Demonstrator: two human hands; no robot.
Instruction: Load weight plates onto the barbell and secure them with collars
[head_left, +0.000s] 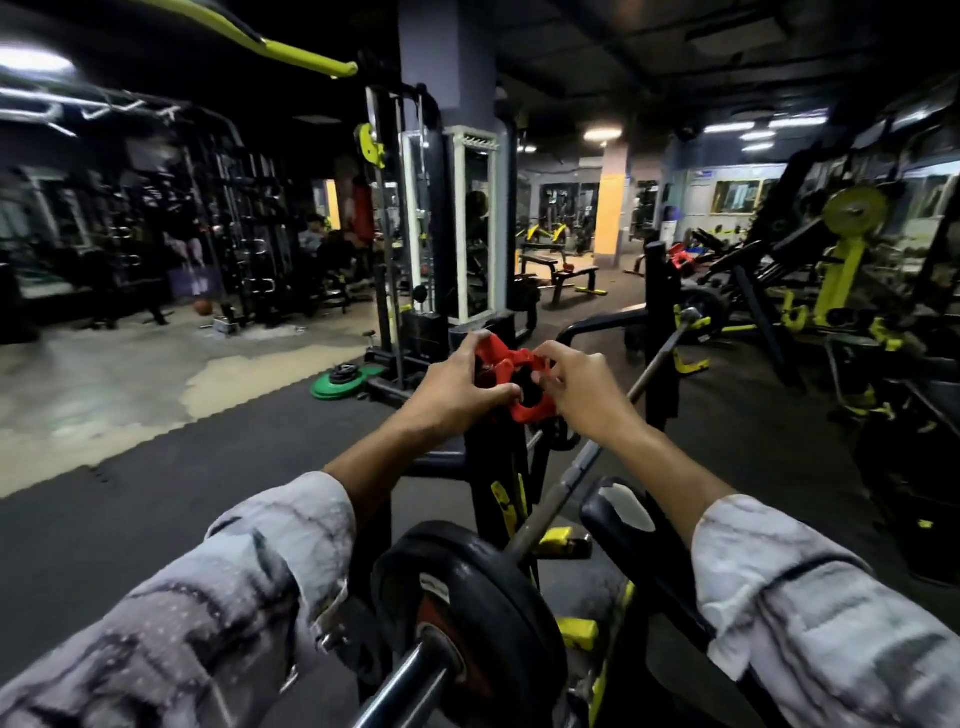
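Both the left hand (457, 387) and the right hand (582, 392) grip the red collar (511, 371), held up above the barbell (566, 483). It looks light, rigid plastic; best held by its outer ring, lever free. A black plate (467, 618) already sits on the near sleeve.

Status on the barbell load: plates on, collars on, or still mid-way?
Done: a black plate already sits on the near sleeve of the barbell. In hand: both the left hand and right hand grip red collars, held up clear of the bar. Left: no collar is on the near sleeve yet. The far end looks bare of any collar.
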